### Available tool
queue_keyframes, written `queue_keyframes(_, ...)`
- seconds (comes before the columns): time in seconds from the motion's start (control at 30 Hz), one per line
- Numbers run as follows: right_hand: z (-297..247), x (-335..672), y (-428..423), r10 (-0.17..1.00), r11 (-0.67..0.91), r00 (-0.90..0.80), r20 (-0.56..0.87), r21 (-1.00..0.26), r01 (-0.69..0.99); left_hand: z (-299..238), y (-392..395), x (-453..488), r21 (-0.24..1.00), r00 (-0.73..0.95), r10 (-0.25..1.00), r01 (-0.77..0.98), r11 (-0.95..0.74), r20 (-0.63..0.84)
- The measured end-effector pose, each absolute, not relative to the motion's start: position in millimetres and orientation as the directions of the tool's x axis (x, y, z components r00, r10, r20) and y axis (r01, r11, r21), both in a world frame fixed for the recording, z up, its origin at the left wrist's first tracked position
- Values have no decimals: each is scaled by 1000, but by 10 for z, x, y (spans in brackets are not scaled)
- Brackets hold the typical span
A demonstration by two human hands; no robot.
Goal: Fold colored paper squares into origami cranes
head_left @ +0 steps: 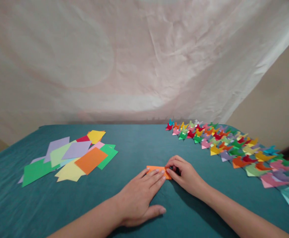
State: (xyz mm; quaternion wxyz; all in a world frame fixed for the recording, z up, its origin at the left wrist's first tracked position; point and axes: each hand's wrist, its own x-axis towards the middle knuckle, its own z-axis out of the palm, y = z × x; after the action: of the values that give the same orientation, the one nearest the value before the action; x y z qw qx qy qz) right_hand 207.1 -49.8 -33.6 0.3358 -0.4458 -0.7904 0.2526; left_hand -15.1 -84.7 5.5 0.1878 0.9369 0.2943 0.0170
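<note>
A folded piece of orange origami paper (168, 176) lies on the table in front of me. My left hand (140, 196) rests flat across it, fingers stretched out and thumb spread to the side. At the paper's right end, my right hand (181, 170) pinches the edge between thumb and fingertips. The fingers of my left hand hide much of the paper, so its exact folds cannot be made out.
Loose square sheets of coloured paper (76, 150) lie overlapping on the left of the green tablecloth (139, 142). Rows of small folded paper birds (217, 150) in many colours run along the right side. A pale cloth (124, 59) hangs behind the table.
</note>
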Motion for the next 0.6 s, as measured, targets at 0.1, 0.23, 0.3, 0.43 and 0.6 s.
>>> queue_keyframes(0.1,-336,2070,-497,877,471,-373,303,-697,541,46,-845,-152,361,828,557,541,-759,-71)
queue_keyframes(0.23,-336,2074,-494,877,471,-374,302,-696,542,33,-837,-158,361,830,554,534,-764,-56)
queue_keyframes(0.3,-335,2078,-492,875,474,-377,303,-695,541,33,-831,-163,358,834,550,530,-769,-55)
queue_keyframes(0.43,-326,2079,-494,876,472,-380,297,-693,545,46,-823,-174,353,840,540,523,-776,-57)
queue_keyframes(0.6,-317,2073,-495,875,472,-386,292,-693,545,54,-829,-186,331,832,550,542,-772,-79)
